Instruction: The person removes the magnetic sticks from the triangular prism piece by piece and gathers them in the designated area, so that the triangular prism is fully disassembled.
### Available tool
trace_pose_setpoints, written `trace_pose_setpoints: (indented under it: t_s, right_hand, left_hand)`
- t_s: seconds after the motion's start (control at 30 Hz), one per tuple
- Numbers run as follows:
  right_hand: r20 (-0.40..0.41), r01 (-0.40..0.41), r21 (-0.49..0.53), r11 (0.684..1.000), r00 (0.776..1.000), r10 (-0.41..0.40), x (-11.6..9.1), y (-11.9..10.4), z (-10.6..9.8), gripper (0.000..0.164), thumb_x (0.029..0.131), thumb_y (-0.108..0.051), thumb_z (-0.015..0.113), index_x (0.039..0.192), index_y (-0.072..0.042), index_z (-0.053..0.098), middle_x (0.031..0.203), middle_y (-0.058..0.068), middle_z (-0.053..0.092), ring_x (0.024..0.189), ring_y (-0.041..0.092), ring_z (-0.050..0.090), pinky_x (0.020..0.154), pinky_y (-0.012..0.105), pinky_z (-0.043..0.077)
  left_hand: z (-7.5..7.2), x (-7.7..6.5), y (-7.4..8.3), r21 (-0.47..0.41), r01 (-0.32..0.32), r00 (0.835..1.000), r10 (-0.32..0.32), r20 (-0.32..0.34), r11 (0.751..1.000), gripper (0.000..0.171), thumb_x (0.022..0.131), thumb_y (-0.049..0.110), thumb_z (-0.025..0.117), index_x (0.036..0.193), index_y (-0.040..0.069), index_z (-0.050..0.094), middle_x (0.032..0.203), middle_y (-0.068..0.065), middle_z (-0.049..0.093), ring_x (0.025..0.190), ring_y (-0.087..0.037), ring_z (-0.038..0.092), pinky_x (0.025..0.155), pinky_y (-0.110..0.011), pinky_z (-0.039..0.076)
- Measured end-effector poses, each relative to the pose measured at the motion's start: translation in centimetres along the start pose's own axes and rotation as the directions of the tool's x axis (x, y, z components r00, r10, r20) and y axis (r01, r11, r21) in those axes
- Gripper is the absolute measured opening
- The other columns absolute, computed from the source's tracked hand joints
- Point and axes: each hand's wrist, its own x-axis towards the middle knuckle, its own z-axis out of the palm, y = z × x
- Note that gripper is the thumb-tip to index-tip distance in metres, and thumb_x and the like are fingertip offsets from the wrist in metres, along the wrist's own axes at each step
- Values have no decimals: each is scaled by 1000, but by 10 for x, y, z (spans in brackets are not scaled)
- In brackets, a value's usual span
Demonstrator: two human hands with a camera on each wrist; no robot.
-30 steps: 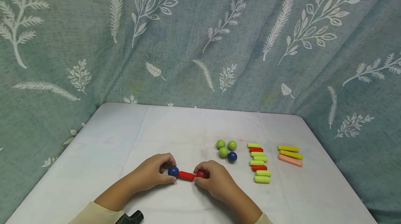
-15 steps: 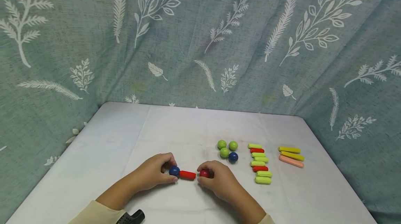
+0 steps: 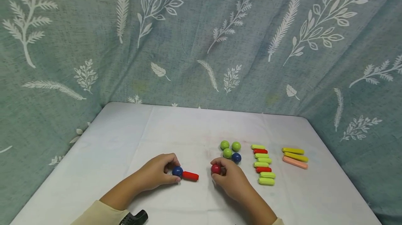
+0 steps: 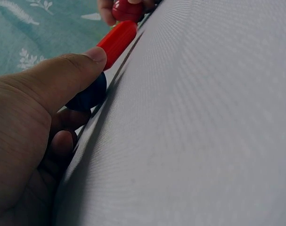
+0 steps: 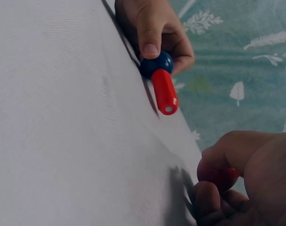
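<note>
In the head view my left hand [image 3: 157, 172] pinches a dark blue ball [image 3: 177, 171] between thumb and fingers. A short red rod [image 3: 190, 176] sticks out from that ball to the right; its free end shows a small grey spot in the right wrist view. The rod [image 5: 164, 92] stays joined to the blue ball [image 5: 158, 65] there. To the right, my right hand [image 3: 233, 180] holds a red ball [image 3: 215, 169] by the fingertips, a gap away from the rod's end. The red ball [image 5: 217, 175] is partly covered by the thumb in the right wrist view.
Beyond the right hand lie several green balls [image 3: 227, 153] and another dark blue ball [image 3: 236, 158]. Further right is a column of short lime rods [image 3: 266, 181] and red rods [image 3: 263, 169], then longer yellow rods [image 3: 295, 157] and an orange one [image 3: 295, 162].
My right hand has moved away to the right with the red ball, from right beside the rod's end, opening a gap. The left hand keeps its hold on the blue ball.
</note>
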Motion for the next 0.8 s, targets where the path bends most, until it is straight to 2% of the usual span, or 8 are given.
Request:
trace_pose_setpoints:
  t_s: [0.23, 0.37, 0.57, 0.8]
  right_hand:
    - [-86, -104, -10, 995, 991, 103, -2, 7, -10, 43, 91, -20, 82, 130, -26, 63, 118, -1, 65, 103, 22, 59, 87, 38, 59]
    - [-136, -133, -9, 991, 982, 131, -3, 12, -14, 44, 90, -22, 83, 129, -23, 61, 120, 0, 66, 98, 18, 59, 83, 34, 57]
    - [-199, -112, -66, 991, 975, 97, -4, 17, -18, 38, 88, -19, 86, 122, -23, 68, 112, 0, 65, 93, 17, 58, 79, 32, 54]
    - [-239, -119, -123, 985, 967, 87, -5, 17, -19, 43, 87, -21, 87, 126, -23, 71, 105, 0, 63, 87, 17, 55, 72, 30, 49]
  left_hand:
    - [0, 0, -1, 2, 3, 1000, -3, -3, 1000, 37, 81, 47, 89, 103, 32, 64, 100, 16, 65, 88, -9, 57, 76, -25, 47]
    - [0, 0, -1, -1, -5, 1000, 5, 0, 1000, 37, 82, 47, 89, 104, 32, 64, 101, 16, 65, 88, -9, 57, 76, -25, 48]
    - [0, 0, -1, -6, -2, 1000, 2, 1, 1000, 36, 82, 46, 89, 104, 32, 64, 101, 16, 65, 88, -9, 57, 77, -25, 48]
    - [0, 1, 0, -1, -2, 1000, 2, -5, 1000, 36, 82, 47, 89, 103, 32, 65, 101, 16, 65, 88, -8, 57, 77, -24, 48]
